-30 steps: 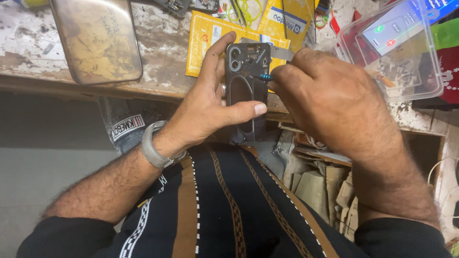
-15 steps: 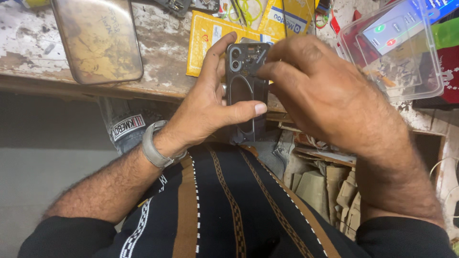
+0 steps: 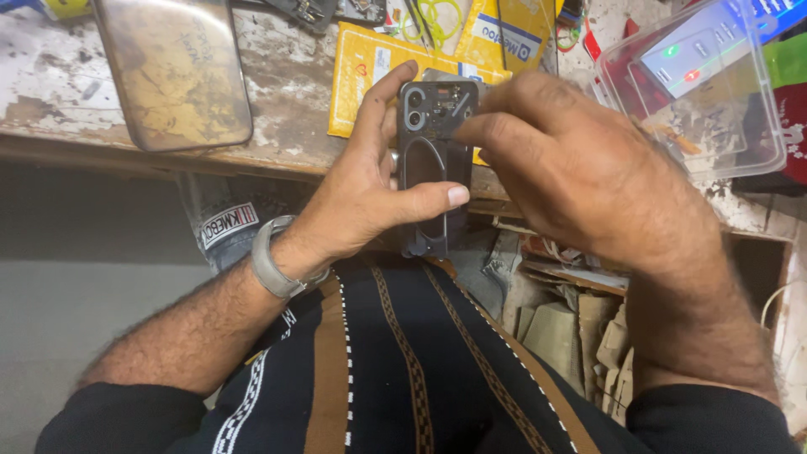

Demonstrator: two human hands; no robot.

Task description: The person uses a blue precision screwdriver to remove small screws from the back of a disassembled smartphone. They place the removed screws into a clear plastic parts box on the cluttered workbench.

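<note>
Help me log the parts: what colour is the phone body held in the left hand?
Dark grey to black, seen in the head view: the phone body in the left hand.

We see a dark phone [image 3: 434,160] with its back cover off, two round camera lenses at its top, held upright above the bench [image 3: 286,126] edge.

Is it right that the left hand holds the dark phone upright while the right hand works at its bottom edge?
Not quite. In the head view the left hand does hold the dark phone upright, but the right hand has its fingertips at the top of the phone, beside the camera lenses, not at its bottom edge.
</note>
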